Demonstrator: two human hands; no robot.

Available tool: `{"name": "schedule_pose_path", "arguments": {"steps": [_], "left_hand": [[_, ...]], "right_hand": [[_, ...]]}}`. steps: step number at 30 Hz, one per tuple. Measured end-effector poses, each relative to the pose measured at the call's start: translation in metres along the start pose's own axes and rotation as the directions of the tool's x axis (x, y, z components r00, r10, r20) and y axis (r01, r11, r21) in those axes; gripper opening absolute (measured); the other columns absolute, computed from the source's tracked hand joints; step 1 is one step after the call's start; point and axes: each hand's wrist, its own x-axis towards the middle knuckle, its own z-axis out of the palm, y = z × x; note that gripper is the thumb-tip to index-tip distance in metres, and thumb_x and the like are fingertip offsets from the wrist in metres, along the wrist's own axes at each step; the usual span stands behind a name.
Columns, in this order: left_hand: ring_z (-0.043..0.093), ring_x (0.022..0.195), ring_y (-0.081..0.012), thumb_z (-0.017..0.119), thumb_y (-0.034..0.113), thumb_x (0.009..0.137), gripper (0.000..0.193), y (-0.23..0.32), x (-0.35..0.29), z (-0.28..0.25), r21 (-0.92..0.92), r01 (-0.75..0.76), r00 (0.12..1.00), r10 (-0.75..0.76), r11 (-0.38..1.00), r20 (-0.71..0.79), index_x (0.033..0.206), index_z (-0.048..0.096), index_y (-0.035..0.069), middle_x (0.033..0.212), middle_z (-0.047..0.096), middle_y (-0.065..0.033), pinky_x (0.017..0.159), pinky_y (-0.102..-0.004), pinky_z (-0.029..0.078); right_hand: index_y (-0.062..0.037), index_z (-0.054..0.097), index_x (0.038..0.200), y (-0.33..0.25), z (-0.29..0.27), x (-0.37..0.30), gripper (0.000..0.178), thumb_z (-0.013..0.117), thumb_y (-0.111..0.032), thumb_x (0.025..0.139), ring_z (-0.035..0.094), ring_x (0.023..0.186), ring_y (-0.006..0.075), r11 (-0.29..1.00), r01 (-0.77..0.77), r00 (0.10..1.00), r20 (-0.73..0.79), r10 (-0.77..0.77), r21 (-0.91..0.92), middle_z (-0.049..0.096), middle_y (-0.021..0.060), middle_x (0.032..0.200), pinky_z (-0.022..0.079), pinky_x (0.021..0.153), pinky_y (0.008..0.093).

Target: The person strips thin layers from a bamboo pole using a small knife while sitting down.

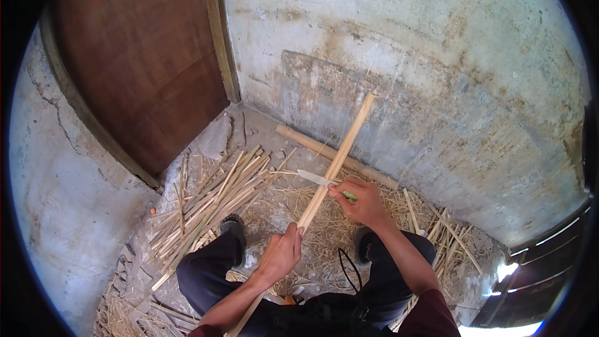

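Work on the pale strip (344,153) looks unfinished to us: it slants out toward one o'clock, our left hand (282,254) clamped round its near part, our right hand (363,201) gripping a knife (312,177) laid across it. Slim strips piled (228,190) at eleven o'clock seem done; how many remain, we cannot tell. Shavings (337,231) litter the floor; at twelve, a pole (312,143) and the wall (424,118) may crowd the far end.

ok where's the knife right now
In the head view, the knife is just below centre, in the fingers of the right hand, crossing the pale strip.
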Motion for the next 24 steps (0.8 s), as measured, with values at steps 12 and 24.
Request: {"name": "schedule_pose_path", "arguments": {"steps": [12,24], "left_hand": [[0.065,0.063,-0.0550,0.056,0.015,0.112,0.019,-0.007,0.001,0.006,-0.063,0.000,0.999,-0.002,0.998,-0.035,0.106,0.057,-0.003,0.065,0.062,-0.0318,0.057,-0.0614,0.049],[0.066,0.064,-0.0537,0.055,0.013,0.112,0.018,-0.001,0.005,0.007,-0.075,0.026,0.999,-0.028,0.997,-0.025,0.105,0.055,-0.003,0.067,0.062,-0.0306,0.057,-0.0602,0.049]], "right_hand": [[-0.0128,0.083,0.095,-0.014,0.010,-0.020,0.002,0.083,-0.011,0.094,0.059,0.051,0.0159,0.989,0.145,0.986,0.087,-0.143,-0.017,0.069,0.0010,0.076,0.042,0.045,0.0342],[-0.0070,0.083,0.099,0.022,-0.009,-0.005,0.005,0.083,-0.008,0.095,0.072,0.067,0.0230,0.998,0.030,0.999,0.023,-0.031,0.059,0.077,0.0091,0.087,0.054,0.059,0.0336]]}}
